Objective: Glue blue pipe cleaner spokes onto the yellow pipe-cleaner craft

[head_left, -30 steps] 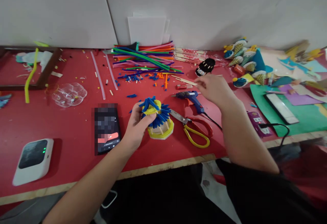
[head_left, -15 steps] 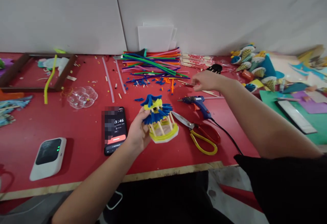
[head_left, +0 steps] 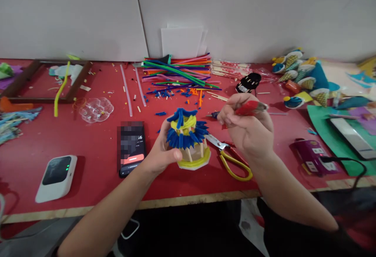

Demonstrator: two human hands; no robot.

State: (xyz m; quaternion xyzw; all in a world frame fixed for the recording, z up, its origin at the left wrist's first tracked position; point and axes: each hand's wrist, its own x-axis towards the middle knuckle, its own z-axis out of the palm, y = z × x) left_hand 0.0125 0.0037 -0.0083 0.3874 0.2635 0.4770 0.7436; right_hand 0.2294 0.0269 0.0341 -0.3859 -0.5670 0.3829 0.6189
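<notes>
My left hand (head_left: 164, 149) is closed around the side of a small pavilion model (head_left: 188, 137). The model has a blue fuzzy two-tier roof, yellow bands, pale stick posts and a white-edged base. To its right, in the air, my right hand (head_left: 249, 128) grips a red tool with a greyish end (head_left: 249, 108); its exact kind is unclear. Below that hand lie scissors (head_left: 235, 167) with yellow and red handles, their blades beside the model. A blue glue gun (head_left: 215, 114) is mostly hidden behind my right hand.
Colourful pipe cleaners (head_left: 179, 71) are piled at the back, with blue and orange snippets before them. A phone (head_left: 132, 149) and a white device (head_left: 57, 178) lie left. At right are a black stick-studded piece (head_left: 249, 83), a purple power box (head_left: 314, 157) and a green sheet (head_left: 329, 132).
My right hand has come back from the sticks at the rear toward the model, now holding the red tool. The model in my left hand has tilted and shifted slightly right.
</notes>
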